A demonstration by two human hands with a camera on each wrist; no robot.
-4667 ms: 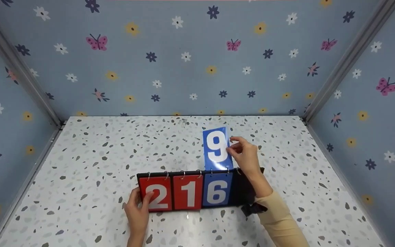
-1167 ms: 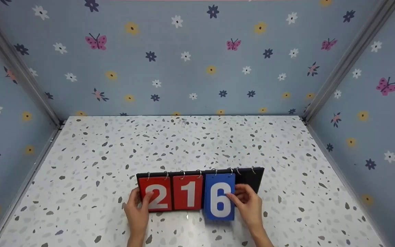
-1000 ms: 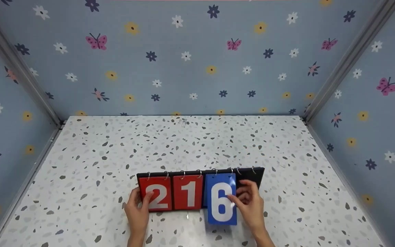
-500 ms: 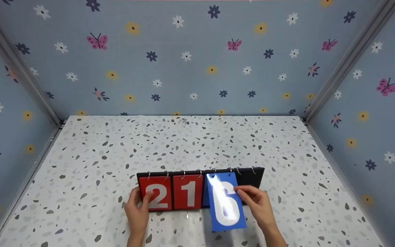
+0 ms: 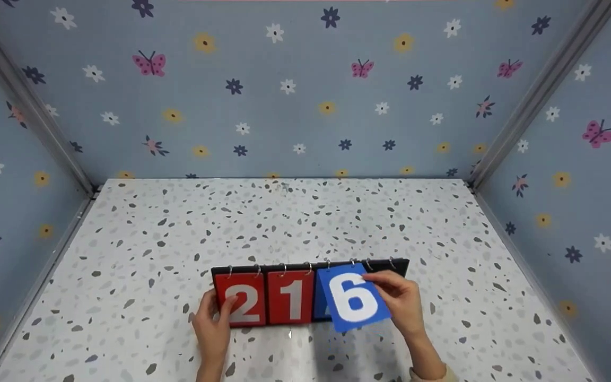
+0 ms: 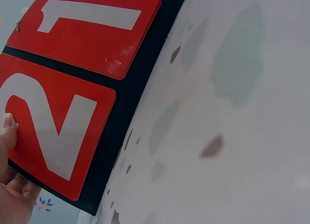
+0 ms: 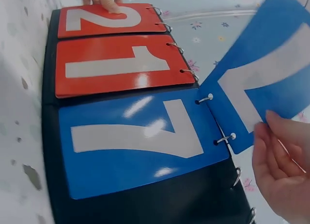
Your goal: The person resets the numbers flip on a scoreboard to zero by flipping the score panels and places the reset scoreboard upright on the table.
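A flip scoreboard (image 5: pixel 386 267) with a black backing and metal rings leans upright on the speckled table. My left hand (image 5: pixel 213 323) grips its left end, thumb on the red card with a 2 (image 5: pixel 250 302). Beside that hangs a red card with a 1 (image 5: pixel 295 300). My right hand (image 5: pixel 402 300) pinches the right edge of a blue card with a 6 (image 5: pixel 356 300), raised off the board and tilted. Under it, the right wrist view shows a blue card with a 7 (image 7: pixel 138 137) lying against the backing. The lifted card (image 7: pixel 271 64) still hangs on its two rings.
Speckled white table (image 5: pixel 263 223) surrounds the scoreboard. Blue flowered panels (image 5: pixel 305 95) close off the back and both sides, with grey metal posts (image 5: pixel 544 79) at the corners. The scoreboard's rightmost section shows bare black backing (image 7: pixel 193 195) with rings.
Earlier my right hand had a blue 9 card raised above the board, then came down to the 6 card. Now it has lifted and tilted the 6 card. My left hand has stayed put.
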